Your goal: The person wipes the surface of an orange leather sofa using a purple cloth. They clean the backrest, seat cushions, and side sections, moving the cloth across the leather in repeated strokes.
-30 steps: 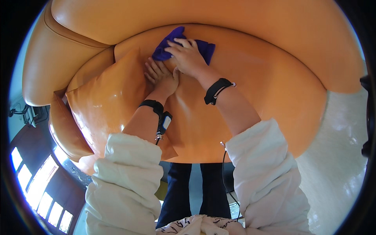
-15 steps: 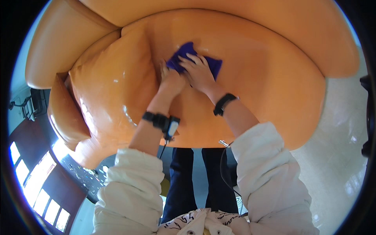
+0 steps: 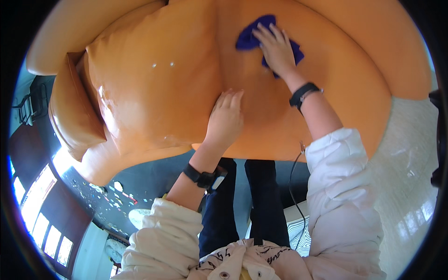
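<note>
A dark purple cloth (image 3: pixel 249 38) lies on the far part of the orange sofa seat (image 3: pixel 336 84), its edges sticking out on both sides of my right hand. My right hand (image 3: pixel 278 51) presses it to the seat from above, fingers over the cloth and the part beneath the palm hidden. Nearer to me, my left hand (image 3: pixel 225 117) rests at the edge of the orange cushion (image 3: pixel 154 93) with fingers stretched out and no object showing in it. Black bands circle both wrists.
The sofa's padded backrest (image 3: pixel 396 56) curves around the far right, and a side section (image 3: pixel 74 112) stands at the left. A thin black cable (image 3: pixel 293 186) hangs by my right sleeve. Coloured bits are scattered on the dark floor (image 3: pixel 154 177) at the lower left.
My right hand has slid the cloth away from me and to the right. My left hand has left the cloth and come nearer, to the cushion's edge.
</note>
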{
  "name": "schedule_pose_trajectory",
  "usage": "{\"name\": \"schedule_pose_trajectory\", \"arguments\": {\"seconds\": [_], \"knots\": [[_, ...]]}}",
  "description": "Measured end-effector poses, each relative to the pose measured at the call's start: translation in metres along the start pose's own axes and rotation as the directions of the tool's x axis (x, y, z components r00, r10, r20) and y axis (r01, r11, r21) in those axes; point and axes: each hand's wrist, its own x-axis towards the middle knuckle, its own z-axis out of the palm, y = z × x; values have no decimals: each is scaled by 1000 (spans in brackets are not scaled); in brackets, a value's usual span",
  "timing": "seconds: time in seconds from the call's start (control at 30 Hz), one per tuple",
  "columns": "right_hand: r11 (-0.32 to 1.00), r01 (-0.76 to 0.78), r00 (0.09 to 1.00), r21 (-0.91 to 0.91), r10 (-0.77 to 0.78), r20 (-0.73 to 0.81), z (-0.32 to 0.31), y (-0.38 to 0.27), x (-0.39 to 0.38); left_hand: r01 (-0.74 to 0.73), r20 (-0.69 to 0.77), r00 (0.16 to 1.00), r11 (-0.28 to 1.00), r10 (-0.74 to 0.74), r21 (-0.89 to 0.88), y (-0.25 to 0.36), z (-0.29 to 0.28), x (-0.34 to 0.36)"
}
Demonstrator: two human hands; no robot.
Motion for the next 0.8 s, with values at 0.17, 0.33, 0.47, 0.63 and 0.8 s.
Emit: {"name": "schedule_pose_trajectory", "arguments": {"seconds": [0.17, 0.33, 0.47, 0.63, 0.8], "knots": [[986, -155, 985, 65, 160, -66, 26, -42, 32, -140, 279, 960, 795, -38, 590, -32, 0, -5], [987, -77, 992, 144, 90, -86, 21, -68, 32, -66, 164, 986, 800, -41, 596, -78, -24, -19], [986, 2, 999, 165, 7, -50, 22, -98, 36, 54, 124, 981, 821, -150, 568, -124, -58, -33], [921, 294, 943, 256, -323, 80, 37, -169, -9, 52, 36, 994, 756, -99, 652, -158, -121, -10], [866, 441, 827, 237, -494, 268, 29, -221, -96, -54, 253, 937, 619, -239, 783, -142, -115, 16]]}}
